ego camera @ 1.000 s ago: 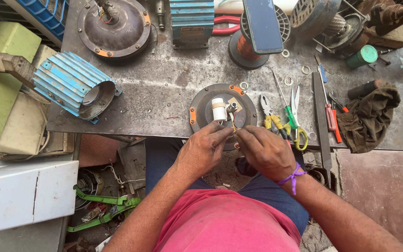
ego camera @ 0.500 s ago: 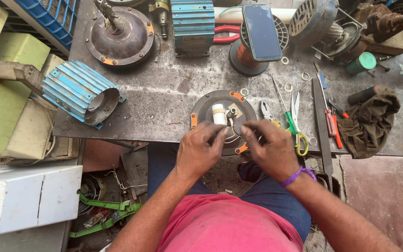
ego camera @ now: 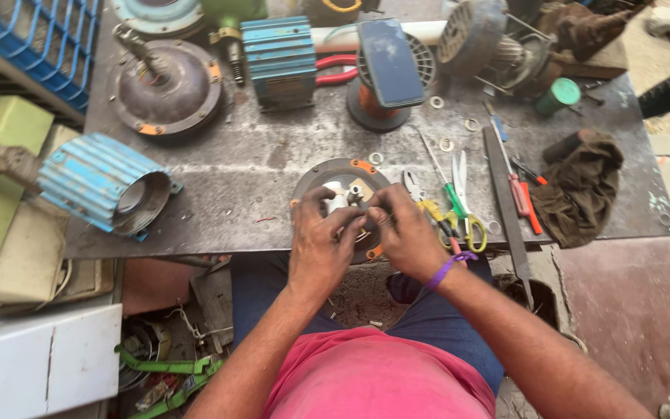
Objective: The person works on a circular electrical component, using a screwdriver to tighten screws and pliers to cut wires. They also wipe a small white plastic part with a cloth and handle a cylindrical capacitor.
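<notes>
**Both hands pinching at a round motor end cover on the bench edge**

Far left: a ribbed light-blue metal motor housing (ego camera: pixel 102 190), lying on its side on the grey steel bench (ego camera: pixel 250 167), open mouth turned right. Behind it, a round dark end plate with an upright shaft (ego camera: pixel 166 87), then a blue finned metal block (ego camera: pixel 279 60).

At the near edge, centre: a round dark metal end cover with orange tabs (ego camera: pixel 343 178), lying flat, a small white cylindrical part (ego camera: pixel 336 194) on top. Left hand (ego camera: pixel 321 244) over the cover's near-left side, fingers curled in narrow and pinching at something small beside the white part. Right hand (ego camera: pixel 406 233), purple band at the wrist, touching the left, fingers (ego camera: pixel 378 208) likewise closed tight at the same spot; the pinched piece itself too small to make out.

Behind the cover, a dark phone (ego camera: pixel 391 62) propped on an orange-wound coil. Just right of the hands: yellow-handled pliers (ego camera: pixel 428 208), green-handled scissors (ego camera: pixel 467 209), a long flat steel file (ego camera: pixel 505 202), red-handled screwdrivers (ego camera: pixel 523 198). Farther right, a crumpled brown rag (ego camera: pixel 583 190) and a green cap (ego camera: pixel 561 93).
</notes>
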